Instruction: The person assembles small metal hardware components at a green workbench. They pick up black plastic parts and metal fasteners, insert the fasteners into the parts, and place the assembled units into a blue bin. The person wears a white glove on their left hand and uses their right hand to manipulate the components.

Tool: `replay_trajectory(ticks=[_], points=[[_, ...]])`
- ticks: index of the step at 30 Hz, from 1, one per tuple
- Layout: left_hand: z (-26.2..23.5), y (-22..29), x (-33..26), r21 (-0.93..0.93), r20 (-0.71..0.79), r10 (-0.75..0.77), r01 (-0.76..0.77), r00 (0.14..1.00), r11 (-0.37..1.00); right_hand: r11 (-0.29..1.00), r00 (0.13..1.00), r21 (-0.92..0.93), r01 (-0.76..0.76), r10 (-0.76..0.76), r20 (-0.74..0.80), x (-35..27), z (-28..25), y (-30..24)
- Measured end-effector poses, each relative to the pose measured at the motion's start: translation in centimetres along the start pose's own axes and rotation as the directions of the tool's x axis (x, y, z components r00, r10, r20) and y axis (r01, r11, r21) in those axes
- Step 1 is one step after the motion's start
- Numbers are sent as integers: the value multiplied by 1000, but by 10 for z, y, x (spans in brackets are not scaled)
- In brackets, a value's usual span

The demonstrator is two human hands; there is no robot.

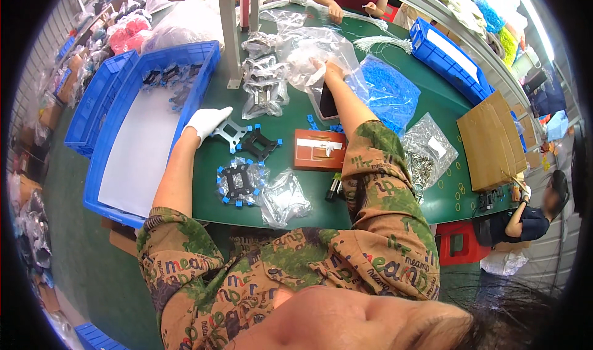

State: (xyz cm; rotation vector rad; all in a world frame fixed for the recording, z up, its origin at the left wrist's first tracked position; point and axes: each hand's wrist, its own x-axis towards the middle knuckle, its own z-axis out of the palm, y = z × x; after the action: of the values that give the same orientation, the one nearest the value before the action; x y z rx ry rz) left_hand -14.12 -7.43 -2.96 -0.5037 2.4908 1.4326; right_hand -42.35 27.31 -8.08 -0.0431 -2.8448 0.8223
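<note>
My left hand (209, 123), in a white glove, is at the right rim of the large blue crate, closed on the edge of a light grey X-shaped bracket (232, 134) with blue end caps. Beside it lies a black X-shaped bracket (260, 144), also blue-capped. Nearer me, another black bracket (237, 182) rests on clear wrapping. My bare right hand (326, 70) stretches far forward, its fingers bent into a clear plastic bag (309, 50) and partly hidden by the film. Beneath that forearm is a dark flat object (328, 103).
On the green table (386, 208) are wrapped brackets (264, 91), a reddish-brown box (318, 150), a bag of blue caps (389, 91) and a bag of screws (426, 155). A blue crate (148, 183) stands left, a metal post (230, 41) ahead. Other people sit opposite and at right.
</note>
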Motion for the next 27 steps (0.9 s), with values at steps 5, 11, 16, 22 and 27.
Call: replay_trajectory(ticks=[5, 11, 16, 22, 27], points=[[8, 12, 6, 260, 20, -6, 0, 1000, 966, 994, 995, -73, 83, -86, -47, 32, 25, 30], [7, 3, 3, 186, -12, -55, 56, 998, 981, 991, 993, 101, 87, -78, -89, 22, 27, 34], [12, 19, 9, 272, -6, -13, 14, 1000, 962, 994, 982, -47, 95, -102, -158, 44, 14, 43], [-1, 3, -12, 379, -5, -102, 96, 995, 920, 982, 992, 185, 35, -57, 116, 3, 19, -40], [23, 25, 14, 305, 43, 30, -41, 999, 951, 974, 973, 203, 96, -49, -223, 71, 56, 64]])
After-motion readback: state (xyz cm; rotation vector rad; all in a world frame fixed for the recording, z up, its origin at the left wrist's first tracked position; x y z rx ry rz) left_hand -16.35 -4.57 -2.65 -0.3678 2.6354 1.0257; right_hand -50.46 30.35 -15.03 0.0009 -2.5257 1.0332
